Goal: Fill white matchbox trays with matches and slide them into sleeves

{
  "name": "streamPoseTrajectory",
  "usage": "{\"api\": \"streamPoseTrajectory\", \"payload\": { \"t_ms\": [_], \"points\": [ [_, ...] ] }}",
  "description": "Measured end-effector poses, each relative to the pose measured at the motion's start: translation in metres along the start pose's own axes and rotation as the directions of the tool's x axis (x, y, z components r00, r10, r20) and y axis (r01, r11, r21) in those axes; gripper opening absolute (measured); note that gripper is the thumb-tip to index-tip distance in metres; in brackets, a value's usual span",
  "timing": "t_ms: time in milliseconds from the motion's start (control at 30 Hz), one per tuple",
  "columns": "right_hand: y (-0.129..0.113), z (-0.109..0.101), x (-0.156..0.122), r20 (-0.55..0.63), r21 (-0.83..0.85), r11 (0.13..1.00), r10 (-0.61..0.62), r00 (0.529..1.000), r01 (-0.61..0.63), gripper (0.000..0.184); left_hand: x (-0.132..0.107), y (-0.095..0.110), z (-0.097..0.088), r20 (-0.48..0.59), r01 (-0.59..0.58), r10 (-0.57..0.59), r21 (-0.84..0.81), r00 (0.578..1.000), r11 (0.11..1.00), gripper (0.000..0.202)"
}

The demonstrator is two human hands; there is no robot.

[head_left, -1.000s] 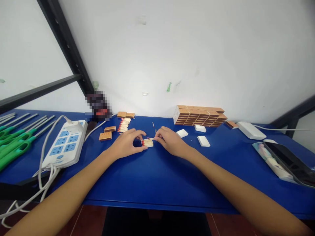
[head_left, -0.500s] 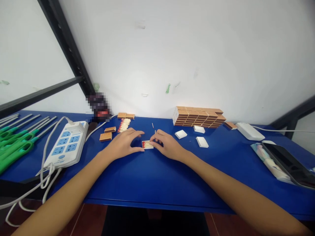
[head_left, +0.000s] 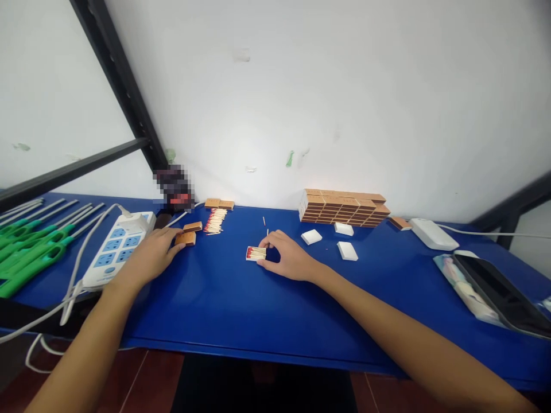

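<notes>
A white matchbox tray [head_left: 255, 253] filled with red-tipped matches lies on the blue table [head_left: 241, 310]. My right hand [head_left: 286, 257] pinches the tray's right end between thumb and fingers. My left hand [head_left: 150, 254] has reached left, and its fingertips touch a brown matchbox sleeve [head_left: 185, 238]. A second brown sleeve [head_left: 193, 227] lies just behind it. A loose pile of matches [head_left: 215, 220] sits further back, with two more sleeves [head_left: 219, 203] beyond.
A stacked block of brown matchboxes [head_left: 342, 207] stands at the back. Three white trays [head_left: 329, 238] lie to its front. A white power strip [head_left: 116, 247] and green long lighters [head_left: 30, 246] lie at the left. A white adapter [head_left: 431, 233] and a phone [head_left: 501, 292] sit right.
My left hand left the filled tray and moved left to the brown sleeve. My right hand stayed on the tray.
</notes>
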State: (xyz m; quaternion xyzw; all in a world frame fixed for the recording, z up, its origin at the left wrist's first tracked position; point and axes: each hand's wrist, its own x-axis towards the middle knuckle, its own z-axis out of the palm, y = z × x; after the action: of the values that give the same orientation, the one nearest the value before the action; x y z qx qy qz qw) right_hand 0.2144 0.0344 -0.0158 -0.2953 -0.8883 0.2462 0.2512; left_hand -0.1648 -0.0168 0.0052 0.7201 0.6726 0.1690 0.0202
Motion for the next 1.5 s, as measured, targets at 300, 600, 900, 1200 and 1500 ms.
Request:
{"api": "streamPoseTrajectory", "payload": {
  "t_ms": [300, 600, 900, 1200, 1500],
  "points": [
    [-0.002, 0.000, 0.002, -0.167, 0.011, 1.000, 0.015, 0.986, -0.013, 0.023, -0.027, 0.055, 0.002, -0.023, -0.095, 0.093, -0.183, 0.995, 0.978, 0.053],
    [-0.016, 0.008, -0.001, -0.224, 0.009, 0.999, -0.035, 0.974, 0.038, 0.027, -0.030, 0.096, 0.018, -0.155, -0.293, 0.256, -0.311, 0.954, 0.904, 0.042],
    [-0.019, 0.008, -0.003, -0.196, 0.079, 0.995, -0.042, 0.980, 0.059, 0.029, -0.034, 0.095, 0.015, -0.139, -0.309, 0.277, -0.365, 0.951, 0.878, 0.039],
    [-0.019, 0.004, -0.003, -0.063, 0.267, 0.963, -0.013, 0.998, 0.029, 0.029, -0.035, 0.093, 0.017, -0.050, -0.258, 0.263, -0.427, 0.964, 0.866, 0.040],
    [-0.016, 0.004, -0.002, 0.038, 0.239, 0.970, -0.050, 0.998, 0.040, 0.031, -0.039, 0.088, 0.023, 0.060, -0.233, 0.284, -0.425, 0.957, 0.874, 0.042]
  ]
}}
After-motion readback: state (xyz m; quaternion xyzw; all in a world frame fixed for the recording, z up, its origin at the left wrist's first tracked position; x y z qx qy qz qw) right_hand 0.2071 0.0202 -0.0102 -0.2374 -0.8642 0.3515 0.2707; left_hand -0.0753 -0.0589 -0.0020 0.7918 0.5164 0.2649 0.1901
